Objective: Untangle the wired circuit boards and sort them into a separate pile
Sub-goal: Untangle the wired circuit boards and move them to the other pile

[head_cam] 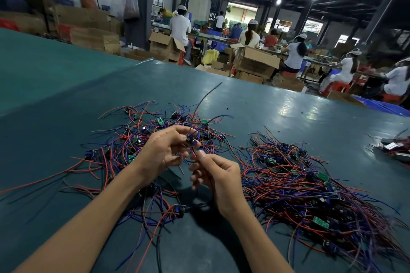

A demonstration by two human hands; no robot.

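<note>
Holding one board clear of the bench, pinched in the curled fingertips of the left hand, above the middle of the tangle. Pinching its leads just below with the right hand, thumb pressed to forefinger, remaining fingers loosely curled; cannot tell the number of strands in that pinch. Working with both hands nearly touching, board just beyond the right thumb.

Probably weighs next to nothing; no call for force. Stiff and tiny as to the board, with likely fragile solder joints at the lead ends; best gripped by the edges, not by anything soldered on top. Limp yet springy as to the leads, with slick insulation, apt to snag neighbours and drag them along. Better to slide the pinch outward from the board along each lead than to yank, given the thick crossing of red, blue and black strands underneath. Risks, with a hard pull, tearing a lead from its joint or lifting half the tangle.

Off to the right, well apart from the tangle: a second heap, denser, combed roughly one way, with green boards showing, seemingly the sorted pile. Calls for only a short carry rightward after freeing the leads. Plenty left in the tangle, so nowhere near done.
</note>
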